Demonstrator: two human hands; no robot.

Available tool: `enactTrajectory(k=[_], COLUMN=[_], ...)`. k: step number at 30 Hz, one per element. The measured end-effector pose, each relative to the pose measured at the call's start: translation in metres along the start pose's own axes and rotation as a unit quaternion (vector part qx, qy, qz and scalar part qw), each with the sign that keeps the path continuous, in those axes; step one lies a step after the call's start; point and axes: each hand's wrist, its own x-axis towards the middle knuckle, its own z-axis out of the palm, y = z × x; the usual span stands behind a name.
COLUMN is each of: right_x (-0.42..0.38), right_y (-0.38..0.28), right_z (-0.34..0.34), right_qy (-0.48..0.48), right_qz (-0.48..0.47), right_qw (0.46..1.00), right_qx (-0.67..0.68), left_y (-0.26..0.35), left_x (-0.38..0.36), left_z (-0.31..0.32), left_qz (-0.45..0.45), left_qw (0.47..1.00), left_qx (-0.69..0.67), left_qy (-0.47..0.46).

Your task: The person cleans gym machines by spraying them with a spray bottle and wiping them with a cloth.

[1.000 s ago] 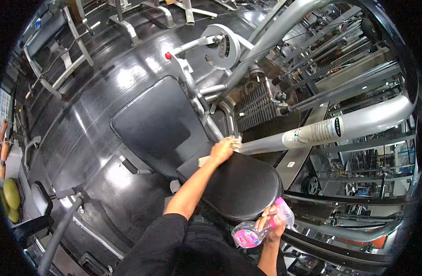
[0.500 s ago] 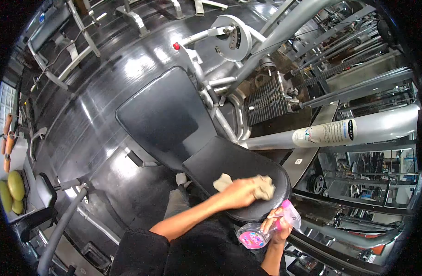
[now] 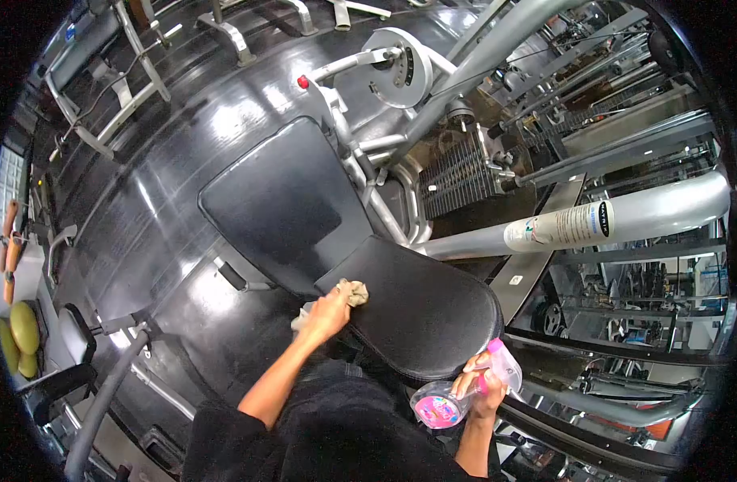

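My left hand [image 3: 326, 316] is closed around a crumpled beige cloth [image 3: 353, 293], which rests on the near-left edge of the black padded seat [image 3: 424, 305], close to where it meets the backrest. A loose end of the cloth hangs out behind my fingers. In my right hand [image 3: 482, 390] is a clear spray bottle [image 3: 440, 408] with a pink label and pink trim, tilted on its side just off the rounded end of the seat. My fingers wrap around its neck below the spray head. The larger black backrest [image 3: 288, 205] slopes away beyond the seat.
A silver machine frame [image 3: 465, 245] runs right from behind the seat, beside a weight stack [image 3: 461, 181]. A round metal cam [image 3: 400, 68] stands behind the backrest. Another bench [image 3: 87, 48] is far left; green oval objects [image 3: 23, 329] sit at the left edge.
My left hand has slid the cloth left across the seat, from near its rounded end to the edge by the backrest. My right hand with the spray bottle has barely moved.
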Motion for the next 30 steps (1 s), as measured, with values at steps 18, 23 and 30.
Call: enactTrajectory(k=[18, 23, 30], right_x=[-0.001, -0.001, 0.001], right_y=[-0.001, -0.002, -0.002], right_z=[-0.003, -0.001, 0.004], right_qy=[-0.047, -0.043, -0.026], right_qz=[0.042, 0.048, 0.044], right_qw=[0.997, 0.997, 0.997], right_qx=[-0.032, -0.043, -0.064], left_y=[0.044, -0.074, -0.086], left_x=[-0.029, 0.026, 0.031], left_z=[0.018, 0.029, 0.036], left_qz=[0.08, -0.05, -0.013], left_qw=[0.976, 0.987, 0.981], left_qx=[-0.188, -0.055, -0.08], left_qy=[0.073, 0.145, 0.177])
